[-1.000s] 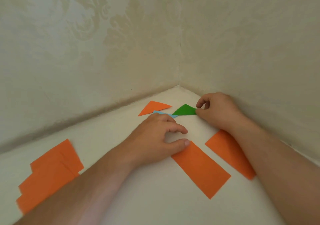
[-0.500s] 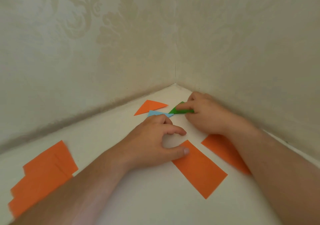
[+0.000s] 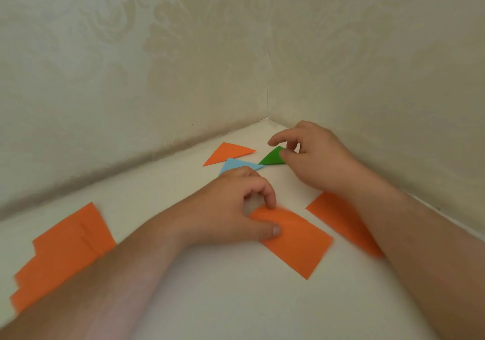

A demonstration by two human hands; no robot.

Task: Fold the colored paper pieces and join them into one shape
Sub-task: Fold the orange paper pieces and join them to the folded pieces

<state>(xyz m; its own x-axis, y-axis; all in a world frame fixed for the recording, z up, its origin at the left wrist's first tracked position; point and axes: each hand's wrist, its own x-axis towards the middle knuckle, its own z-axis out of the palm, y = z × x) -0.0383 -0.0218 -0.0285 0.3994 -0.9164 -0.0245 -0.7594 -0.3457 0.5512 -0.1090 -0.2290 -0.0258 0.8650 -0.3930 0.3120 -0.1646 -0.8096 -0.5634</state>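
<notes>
Now my left hand point(image 3: 231, 208) pinches the flat orange paper rectangle point(image 3: 294, 240) between curled fingers and thumb; my right hand point(image 3: 315, 156) pinches the folded green paper triangle point(image 3: 273, 156).

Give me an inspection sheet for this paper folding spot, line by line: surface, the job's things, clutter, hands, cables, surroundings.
Surface: white tabletop set into a wall corner.
Job's things: folded orange triangle, blue triangle and green triangle lie close together near the corner; flat orange rectangle in the middle; second orange rectangle partly under the right forearm; stack of orange sheets at the left edge.
Clutter: nothing seen.
Hands: left hand pinches the near corner of the flat orange rectangle; right hand holds the green triangle's edge with the thumb.
Cables: nothing seen.
Surroundings: patterned cream wallpaper on both walls.
</notes>
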